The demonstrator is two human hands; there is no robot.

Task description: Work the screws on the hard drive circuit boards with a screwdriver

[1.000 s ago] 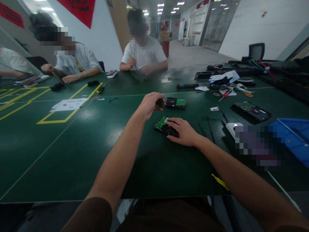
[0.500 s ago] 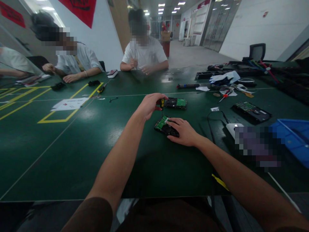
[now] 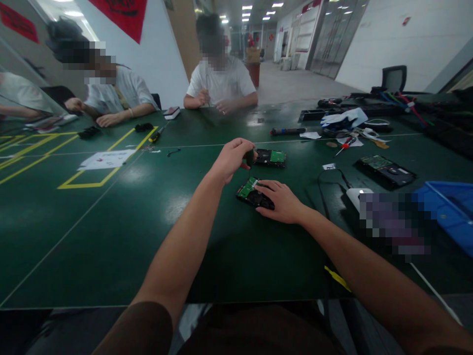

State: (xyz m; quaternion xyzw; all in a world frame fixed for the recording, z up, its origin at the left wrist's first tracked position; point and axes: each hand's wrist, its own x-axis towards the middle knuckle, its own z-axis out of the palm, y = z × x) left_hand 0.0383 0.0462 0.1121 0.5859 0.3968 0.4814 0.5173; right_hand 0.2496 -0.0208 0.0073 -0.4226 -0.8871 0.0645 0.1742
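My left hand [image 3: 233, 160] is closed around the handle of a small screwdriver [image 3: 250, 158]. The tool stands upright, its thin shaft pointing down at the far edge of a hard drive [image 3: 247, 190]. That drive lies on the green table with its circuit board facing up. My right hand [image 3: 284, 202] grips the drive's right part, fingers across the top and thumb along the near side. Just beyond, a second hard drive [image 3: 276, 157] lies flat, partly hidden by my left hand.
Off to the right are a third hard drive [image 3: 386, 170], a white device [image 3: 357, 199] with a black cable, and a blue bin [image 3: 449, 209]. A red screwdriver [image 3: 346, 144] lies among papers farther back. Two people sit across the table, another at the far left.
My left hand has turned the screwdriver handle slightly, so its yellow marking no longer shows. My right hand and the drive stay where they were.
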